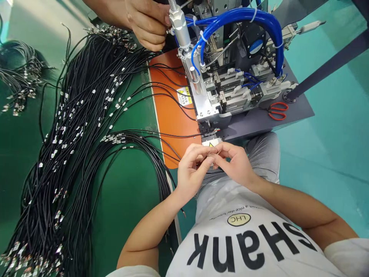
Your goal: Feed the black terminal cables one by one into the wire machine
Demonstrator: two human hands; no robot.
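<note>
Both my hands meet in front of my shirt, near the front edge of the machine. My left hand (191, 167) is closed in a pinch, with a black cable (173, 153) running up to it from the left. Its fingertips appear to hold that cable's end, though the fingers hide most of it. My right hand (235, 163) pinches at the same spot, on thin wires too small to see well. Just beyond my fingers lies a white label with a yellow warning sign (211, 144). Another black cable (184, 135) ends in a small black fixture (209, 134) there.
A large heap of black cables (77, 104) with white tags covers the green table (121, 192). The machine (201, 88) with blue air hoses (242, 15) stands ahead. Red-handled cutters (278, 111) lie on its base. A co-worker's hand (150, 23) is at the machine's far side.
</note>
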